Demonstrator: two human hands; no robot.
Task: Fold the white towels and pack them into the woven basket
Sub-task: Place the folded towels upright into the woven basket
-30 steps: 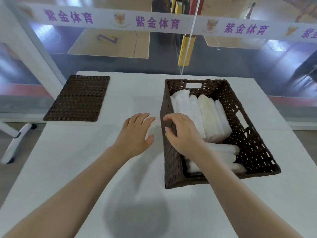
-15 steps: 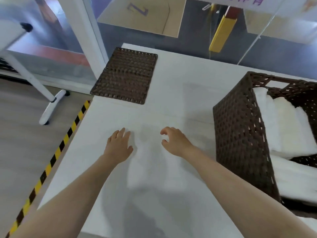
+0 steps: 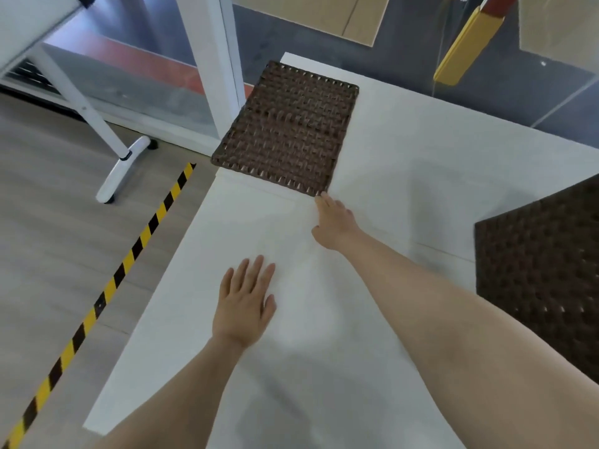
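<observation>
White counter (image 3: 405, 163) carries a flat brown woven lid (image 3: 288, 128) at its far left corner, one edge reaching past the counter's side. Left hand (image 3: 244, 306) lies palm down on the counter, fingers (image 3: 256, 270) spread and flat, gripping nothing. Right hand (image 3: 335, 222) reaches forward, fingertips touching the lid's near corner; its fingers are extended, not closed on anything, though whether they press or pinch the lid's edge cannot be told. Basket (image 3: 541, 270) stands at the right edge of view, well apart from both hands; only its dark woven side wall shows, its inside out of frame. No towel can be made out in this view. Yellow-and-black tape (image 3: 129, 257) runs along the floor (image 3: 48, 222) left of the counter.
</observation>
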